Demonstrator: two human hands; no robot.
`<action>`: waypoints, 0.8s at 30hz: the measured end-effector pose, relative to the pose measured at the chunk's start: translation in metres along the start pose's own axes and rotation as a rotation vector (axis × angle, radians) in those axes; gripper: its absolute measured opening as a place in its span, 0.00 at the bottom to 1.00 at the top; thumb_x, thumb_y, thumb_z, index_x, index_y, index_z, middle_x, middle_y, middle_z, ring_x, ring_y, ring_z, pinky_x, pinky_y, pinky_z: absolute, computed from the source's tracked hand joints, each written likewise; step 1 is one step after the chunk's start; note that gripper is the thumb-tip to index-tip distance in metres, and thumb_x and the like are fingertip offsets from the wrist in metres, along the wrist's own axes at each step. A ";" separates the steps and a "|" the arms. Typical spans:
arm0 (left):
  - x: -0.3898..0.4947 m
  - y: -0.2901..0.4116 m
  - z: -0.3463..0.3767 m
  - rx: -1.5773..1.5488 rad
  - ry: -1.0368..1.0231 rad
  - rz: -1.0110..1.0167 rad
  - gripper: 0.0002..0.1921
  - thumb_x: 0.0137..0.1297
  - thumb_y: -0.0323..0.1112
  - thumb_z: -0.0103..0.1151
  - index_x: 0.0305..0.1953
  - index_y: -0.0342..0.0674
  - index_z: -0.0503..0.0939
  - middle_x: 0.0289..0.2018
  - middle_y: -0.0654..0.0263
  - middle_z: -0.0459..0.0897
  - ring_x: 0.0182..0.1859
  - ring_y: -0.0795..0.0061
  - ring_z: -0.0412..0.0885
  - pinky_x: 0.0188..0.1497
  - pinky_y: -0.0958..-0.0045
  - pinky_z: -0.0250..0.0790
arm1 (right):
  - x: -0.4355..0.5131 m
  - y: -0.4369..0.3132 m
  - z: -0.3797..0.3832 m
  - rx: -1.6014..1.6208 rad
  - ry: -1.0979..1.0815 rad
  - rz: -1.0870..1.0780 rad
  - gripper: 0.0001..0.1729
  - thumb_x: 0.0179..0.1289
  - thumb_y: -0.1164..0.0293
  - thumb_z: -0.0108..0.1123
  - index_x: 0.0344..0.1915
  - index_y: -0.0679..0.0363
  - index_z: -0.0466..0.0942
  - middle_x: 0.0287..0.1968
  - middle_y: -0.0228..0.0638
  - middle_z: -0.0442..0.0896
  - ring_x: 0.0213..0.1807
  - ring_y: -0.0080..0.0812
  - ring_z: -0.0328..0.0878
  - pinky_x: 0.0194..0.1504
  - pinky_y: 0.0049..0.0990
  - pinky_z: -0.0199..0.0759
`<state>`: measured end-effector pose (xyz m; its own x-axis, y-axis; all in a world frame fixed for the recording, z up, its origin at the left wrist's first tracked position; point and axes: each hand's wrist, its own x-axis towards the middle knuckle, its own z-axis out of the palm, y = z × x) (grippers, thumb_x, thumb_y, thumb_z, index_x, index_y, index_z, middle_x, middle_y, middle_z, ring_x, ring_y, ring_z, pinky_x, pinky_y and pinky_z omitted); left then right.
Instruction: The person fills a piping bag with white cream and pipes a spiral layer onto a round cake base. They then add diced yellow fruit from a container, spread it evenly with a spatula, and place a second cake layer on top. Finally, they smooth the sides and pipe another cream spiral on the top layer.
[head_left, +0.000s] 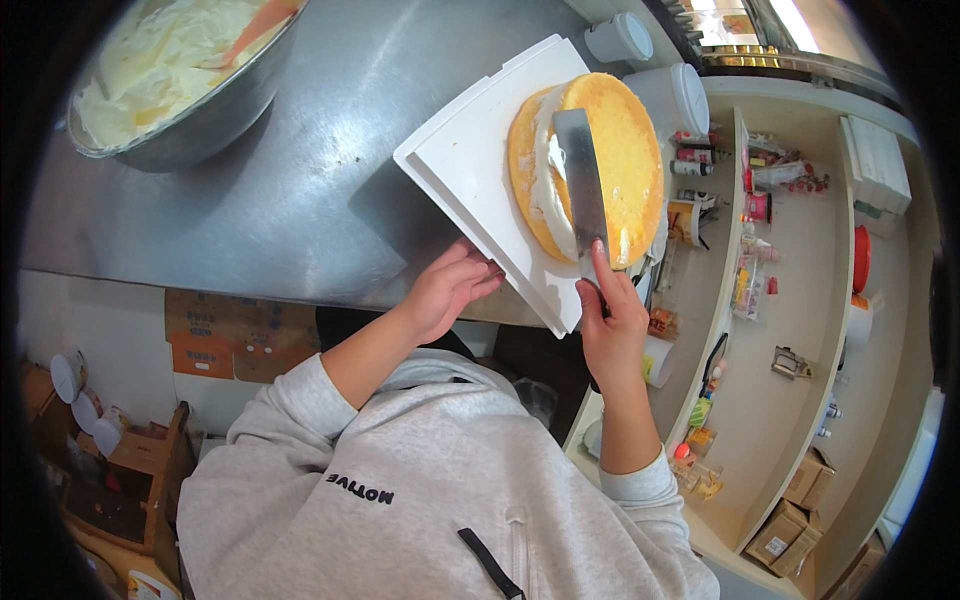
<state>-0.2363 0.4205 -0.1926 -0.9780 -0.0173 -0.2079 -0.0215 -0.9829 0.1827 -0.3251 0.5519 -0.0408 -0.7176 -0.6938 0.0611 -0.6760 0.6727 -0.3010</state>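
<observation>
A round yellow sponge cake (626, 169) in two layers, with white cream (553, 202) between them, stands on a square white cake board (472, 157). My right hand (613, 330) grips a metal icing spatula (581, 165), its index finger stretched along the blade's base. The broad blade lies across the cake's upper layer, and the palm mostly hides the handle. My left hand (454, 289) is at the board's near edge, its fingers against the rim and the fingertips partly tucked beneath it. Whatever supports the board is hidden.
On the steel worktop (330, 187), a metal bowl (217, 127) of whipped cream holds an orange spatula (262, 26). White tubs (679, 97) stand beyond the cake. Shelves (795, 285) with bottles, packets and boxes line the right. A wooden crate (142, 480) sits low at left.
</observation>
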 end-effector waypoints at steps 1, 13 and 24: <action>0.000 0.000 0.000 0.002 -0.004 0.001 0.26 0.66 0.31 0.43 0.65 0.36 0.55 0.62 0.56 0.64 0.66 0.62 0.60 0.70 0.57 0.48 | 0.001 0.000 0.001 0.002 0.011 -0.009 0.30 0.59 0.82 0.59 0.62 0.53 0.70 0.29 0.33 0.74 0.27 0.23 0.67 0.34 0.19 0.67; 0.001 0.002 -0.004 0.014 -0.024 0.011 0.26 0.66 0.31 0.43 0.65 0.39 0.55 0.61 0.59 0.65 0.66 0.64 0.61 0.69 0.60 0.50 | 0.005 0.007 0.000 -0.071 0.020 -0.050 0.30 0.59 0.82 0.59 0.62 0.54 0.70 0.28 0.31 0.73 0.25 0.21 0.66 0.31 0.18 0.66; 0.003 -0.005 -0.006 -0.016 -0.024 -0.015 0.26 0.66 0.30 0.43 0.65 0.39 0.56 0.61 0.59 0.65 0.65 0.65 0.62 0.69 0.60 0.50 | 0.013 -0.031 -0.036 0.232 -0.082 0.229 0.30 0.58 0.81 0.59 0.62 0.56 0.69 0.31 0.34 0.74 0.26 0.21 0.68 0.31 0.20 0.67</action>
<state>-0.2381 0.4244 -0.1995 -0.9824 0.0017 -0.1869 -0.0330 -0.9858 0.1644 -0.3190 0.5312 0.0034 -0.8240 -0.5563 -0.1072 -0.4358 0.7434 -0.5074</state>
